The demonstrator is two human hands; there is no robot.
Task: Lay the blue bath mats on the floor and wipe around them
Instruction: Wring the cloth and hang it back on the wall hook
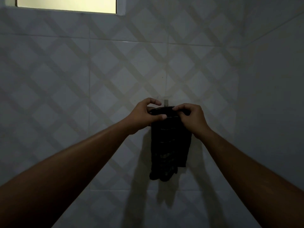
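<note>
The dark cloth (170, 145) was all I had of the task; no blue mats showed. The tiled wall (65, 71) filled the view, with a lit window (65, 4) well above and left of the hook (166, 102). The cloth hung straight down from just under the hook, long axis vertical, ragged end lowest. My left hand (143, 116) pinched its top fold just left of the hook and my right hand (192, 119) just right, I judged to lift it off for wiping
</note>
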